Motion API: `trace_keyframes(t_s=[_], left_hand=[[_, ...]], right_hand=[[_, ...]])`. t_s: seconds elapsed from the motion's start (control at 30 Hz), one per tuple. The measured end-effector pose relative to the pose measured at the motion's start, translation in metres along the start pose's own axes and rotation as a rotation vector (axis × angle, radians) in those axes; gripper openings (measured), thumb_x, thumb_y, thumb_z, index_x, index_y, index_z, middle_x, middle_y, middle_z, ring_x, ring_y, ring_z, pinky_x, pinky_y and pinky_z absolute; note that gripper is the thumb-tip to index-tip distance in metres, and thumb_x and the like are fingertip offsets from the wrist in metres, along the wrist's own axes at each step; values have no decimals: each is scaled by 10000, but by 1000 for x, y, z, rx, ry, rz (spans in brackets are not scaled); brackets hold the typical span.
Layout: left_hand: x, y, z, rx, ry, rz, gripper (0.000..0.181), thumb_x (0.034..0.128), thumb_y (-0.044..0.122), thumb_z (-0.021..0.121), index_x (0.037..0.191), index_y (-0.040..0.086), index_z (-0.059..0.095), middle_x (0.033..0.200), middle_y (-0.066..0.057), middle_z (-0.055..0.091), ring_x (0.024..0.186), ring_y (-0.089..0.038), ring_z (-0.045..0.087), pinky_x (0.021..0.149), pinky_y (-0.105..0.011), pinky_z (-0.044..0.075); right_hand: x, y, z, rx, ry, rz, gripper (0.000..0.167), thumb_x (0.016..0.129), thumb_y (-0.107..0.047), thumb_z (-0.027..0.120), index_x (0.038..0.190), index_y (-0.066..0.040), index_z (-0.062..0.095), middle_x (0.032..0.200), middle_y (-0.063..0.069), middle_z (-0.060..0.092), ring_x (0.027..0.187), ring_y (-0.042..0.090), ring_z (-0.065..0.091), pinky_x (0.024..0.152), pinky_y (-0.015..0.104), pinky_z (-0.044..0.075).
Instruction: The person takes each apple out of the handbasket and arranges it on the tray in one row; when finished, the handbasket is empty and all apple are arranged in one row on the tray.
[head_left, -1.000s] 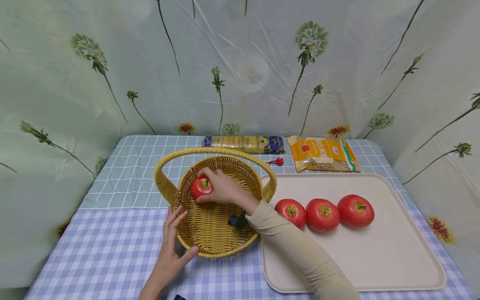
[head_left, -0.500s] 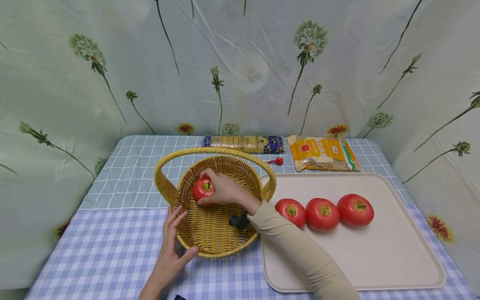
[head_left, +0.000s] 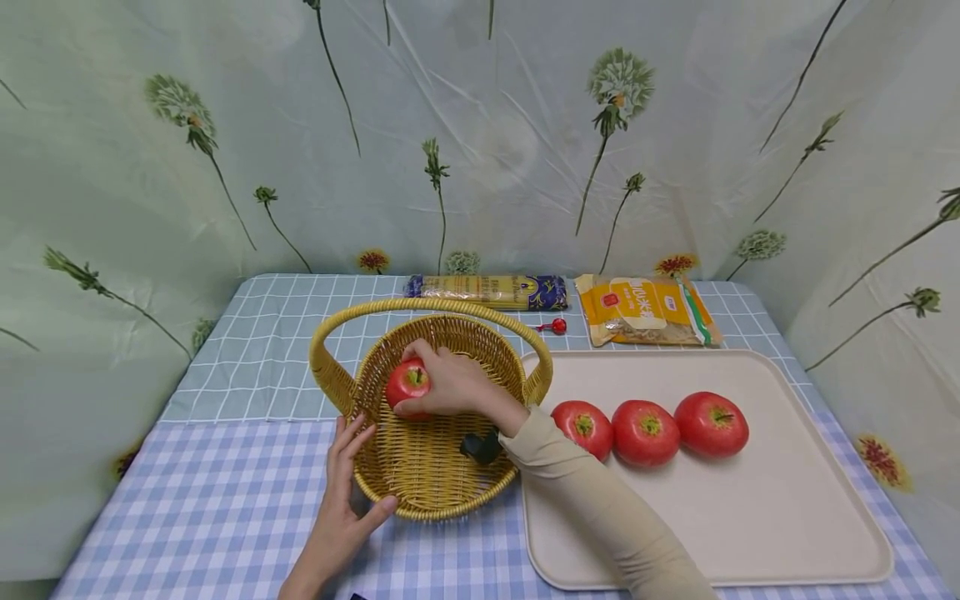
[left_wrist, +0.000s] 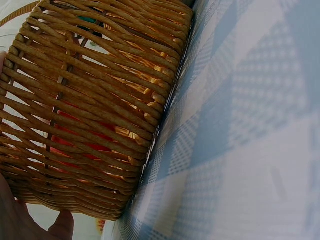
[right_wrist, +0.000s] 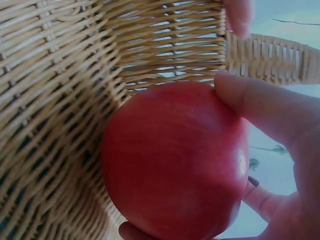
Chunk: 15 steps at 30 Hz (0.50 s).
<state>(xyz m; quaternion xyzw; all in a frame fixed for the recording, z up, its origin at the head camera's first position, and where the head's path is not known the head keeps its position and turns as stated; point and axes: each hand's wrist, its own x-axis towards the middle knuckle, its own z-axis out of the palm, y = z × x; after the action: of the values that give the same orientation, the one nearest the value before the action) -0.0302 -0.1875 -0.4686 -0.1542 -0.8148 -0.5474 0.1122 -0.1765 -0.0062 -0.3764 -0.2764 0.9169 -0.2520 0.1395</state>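
Observation:
Inside a yellow wicker basket (head_left: 435,492) with an arched handle, a red apple (head_left: 407,382) sits near the left wall. My right hand (head_left: 453,385) grips this apple between thumb and fingers; the right wrist view shows the apple (right_wrist: 175,160) large, close to the woven wall. My left hand (head_left: 343,500) rests against the basket's near-left outside, fingers spread along its side and the thumb near the front rim. Through the weave in the left wrist view, red shows inside the basket (left_wrist: 95,85).
A beige tray (head_left: 750,533) at the right bears several red apples in a row, one being the middle apple (head_left: 646,432). Behind lie a noodle packet (head_left: 487,292), an orange food bag (head_left: 647,311) and a small red item (head_left: 557,326). The tablecloth (head_left: 217,500) is checked.
Over the last second the right hand has shifted the apple slightly to the right and toward the viewer within the basket. The left hand holds its place.

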Motion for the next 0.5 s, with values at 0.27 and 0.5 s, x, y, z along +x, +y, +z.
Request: trace_keyframes(t_s=[0.27,0.5], left_hand=[[0,0,0,-4,-3,5,824,748,25,731,1451,48,303,1547,-84,90,1395,-351,-160,965,-738,-3],[0,-1,0,-2,-1,5,824,750,25,727,1452,31,296,1549,-72,85,1383,-400,-160,975,-724,-12]], right_hand=[[-9,-3,-9,54,92,-24,711,730,-558,738,1277,-260,395,1070,28,552,826,201,592,675,360,478],[-17,-3,-14,92,177,-58,704,733,-551,736,1293,-281,407,1116,32,542,874,196,596,703,382,488]])
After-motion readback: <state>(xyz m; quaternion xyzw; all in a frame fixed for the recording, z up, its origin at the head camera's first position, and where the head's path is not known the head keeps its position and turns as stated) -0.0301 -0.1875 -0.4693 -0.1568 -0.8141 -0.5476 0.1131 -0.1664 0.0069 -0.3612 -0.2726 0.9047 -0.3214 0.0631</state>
